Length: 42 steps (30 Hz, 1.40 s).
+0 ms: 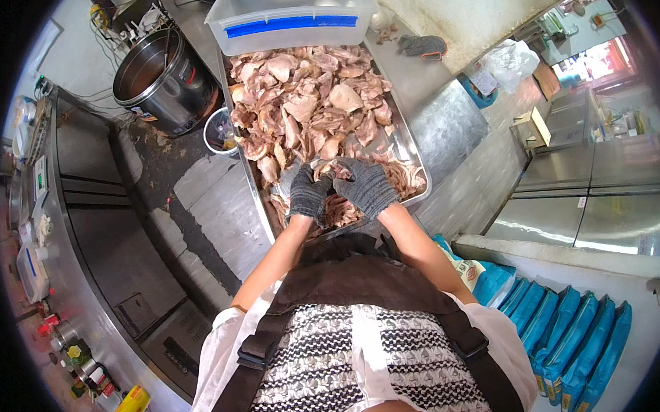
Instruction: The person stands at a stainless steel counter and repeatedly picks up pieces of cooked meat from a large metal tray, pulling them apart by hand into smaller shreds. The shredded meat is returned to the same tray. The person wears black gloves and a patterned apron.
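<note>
Both hands wear grey knitted gloves and meet over the near part of a large metal tray [256,201]. My left hand [309,193] and my right hand [367,186] grip one piece of cooked meat [328,167] between them, its lower part hidden by the fingers. Beyond them the tray is heaped with large pieces of cooked meat [309,105], pale brown and pinkish, some with skin. Thin torn strips of meat [409,175] lie at the tray's near right corner, and more shreds [341,211] lie below my wrists.
A clear plastic bin [295,39] with blue handles stands at the tray's far end. A spare grey glove [419,46] lies right of it. Left are a big steel pot [153,84] of brown liquid and a small white bucket [210,136]. Blue bags [567,333] stand lower right.
</note>
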{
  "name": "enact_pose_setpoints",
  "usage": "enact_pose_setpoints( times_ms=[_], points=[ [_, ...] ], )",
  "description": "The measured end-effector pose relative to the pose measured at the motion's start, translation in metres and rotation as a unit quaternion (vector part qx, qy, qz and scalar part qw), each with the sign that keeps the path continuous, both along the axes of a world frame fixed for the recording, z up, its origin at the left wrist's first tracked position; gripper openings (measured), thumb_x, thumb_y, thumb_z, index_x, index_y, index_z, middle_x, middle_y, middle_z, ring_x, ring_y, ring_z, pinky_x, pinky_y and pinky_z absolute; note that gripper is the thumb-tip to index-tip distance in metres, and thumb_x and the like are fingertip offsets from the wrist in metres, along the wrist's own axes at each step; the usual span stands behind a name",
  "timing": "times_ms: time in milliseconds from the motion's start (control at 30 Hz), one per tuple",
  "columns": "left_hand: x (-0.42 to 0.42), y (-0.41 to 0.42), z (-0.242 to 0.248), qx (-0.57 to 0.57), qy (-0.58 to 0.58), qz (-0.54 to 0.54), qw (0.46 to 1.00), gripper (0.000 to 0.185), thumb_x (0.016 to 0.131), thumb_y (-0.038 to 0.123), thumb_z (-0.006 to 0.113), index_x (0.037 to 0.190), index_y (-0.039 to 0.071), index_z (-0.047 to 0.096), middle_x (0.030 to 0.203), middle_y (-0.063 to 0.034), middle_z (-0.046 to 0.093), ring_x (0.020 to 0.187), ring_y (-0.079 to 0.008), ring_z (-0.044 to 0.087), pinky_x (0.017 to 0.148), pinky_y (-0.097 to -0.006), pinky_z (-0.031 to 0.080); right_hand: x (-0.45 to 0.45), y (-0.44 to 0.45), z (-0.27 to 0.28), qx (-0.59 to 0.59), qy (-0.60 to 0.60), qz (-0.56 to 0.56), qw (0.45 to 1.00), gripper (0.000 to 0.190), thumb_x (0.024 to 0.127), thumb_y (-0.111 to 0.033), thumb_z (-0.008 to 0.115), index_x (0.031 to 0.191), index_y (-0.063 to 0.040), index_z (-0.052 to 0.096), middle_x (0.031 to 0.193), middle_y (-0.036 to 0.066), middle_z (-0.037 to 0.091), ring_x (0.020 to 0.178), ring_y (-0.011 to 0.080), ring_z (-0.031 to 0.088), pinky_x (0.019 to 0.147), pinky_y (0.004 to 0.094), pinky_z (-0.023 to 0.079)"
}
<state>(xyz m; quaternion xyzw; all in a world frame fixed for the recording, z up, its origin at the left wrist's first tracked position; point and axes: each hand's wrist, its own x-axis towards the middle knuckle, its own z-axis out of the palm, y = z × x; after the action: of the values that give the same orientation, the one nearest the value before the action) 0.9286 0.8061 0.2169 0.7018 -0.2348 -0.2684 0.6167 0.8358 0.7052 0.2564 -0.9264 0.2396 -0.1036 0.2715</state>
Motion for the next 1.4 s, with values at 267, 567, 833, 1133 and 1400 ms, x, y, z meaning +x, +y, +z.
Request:
enact_pose_setpoints(
  times_ms=[267,567,833,1133,1400],
  points=[
    [0.005,0.006,-0.008,0.063,-0.067,-0.033,0.995,0.029,0.075,0.013,0.058,0.1,-0.001,0.051,0.08,-0.0103,0.058,0.068,-0.0155,0.056,0.055,-0.0272,0.045,0.005,-0.03,-0.004,-0.013,0.028,-0.041,0.999,0.024,0.07,-0.018,0.054,0.089,-0.003,0.058,0.076,0.017,0.06,0.066,0.0266,0.057,0.063,0.0336,0.046],
    [0.002,-0.001,-0.04,0.018,0.015,-0.05,0.999,0.039,0.075,0.023,0.056,0.1,-0.007,0.05,0.088,-0.0196,0.058,0.078,-0.0282,0.056,0.069,-0.0329,0.043,0.004,0.001,-0.006,-0.02,0.004,0.013,1.0,0.039,0.065,-0.024,0.059,0.097,-0.002,0.055,0.09,0.019,0.057,0.081,0.0314,0.055,0.077,0.0363,0.043],
    [0.0,0.002,-0.036,0.063,0.06,-0.03,0.996,0.04,0.072,0.021,0.058,0.099,-0.007,0.05,0.081,-0.0214,0.058,0.075,-0.0285,0.057,0.068,-0.0345,0.043,0.015,-0.023,-0.018,-0.04,0.087,0.041,0.995,0.024,0.076,-0.017,0.045,0.089,0.0,0.057,0.082,0.021,0.057,0.077,0.0314,0.055,0.072,0.038,0.044],
    [-0.001,-0.002,-0.018,0.01,0.206,0.018,0.978,0.031,0.075,0.014,0.057,0.102,0.0,0.052,0.09,-0.0089,0.058,0.08,-0.017,0.052,0.072,-0.0268,0.041,0.001,-0.007,-0.011,0.144,-0.057,0.026,0.988,0.041,0.065,-0.018,0.063,0.102,-0.005,0.052,0.097,0.012,0.056,0.087,0.0231,0.054,0.082,0.0314,0.04],
    [0.004,0.01,0.003,-0.007,0.317,0.001,0.948,0.026,0.077,0.007,0.053,0.103,0.0,0.051,0.076,-0.0073,0.057,0.062,-0.0099,0.053,0.051,-0.0224,0.042,-0.008,-0.048,-0.013,0.176,0.0,-0.107,0.978,0.026,0.072,-0.017,0.052,0.095,-0.006,0.058,0.086,0.013,0.06,0.08,0.0245,0.056,0.076,0.033,0.043]
  ],
)
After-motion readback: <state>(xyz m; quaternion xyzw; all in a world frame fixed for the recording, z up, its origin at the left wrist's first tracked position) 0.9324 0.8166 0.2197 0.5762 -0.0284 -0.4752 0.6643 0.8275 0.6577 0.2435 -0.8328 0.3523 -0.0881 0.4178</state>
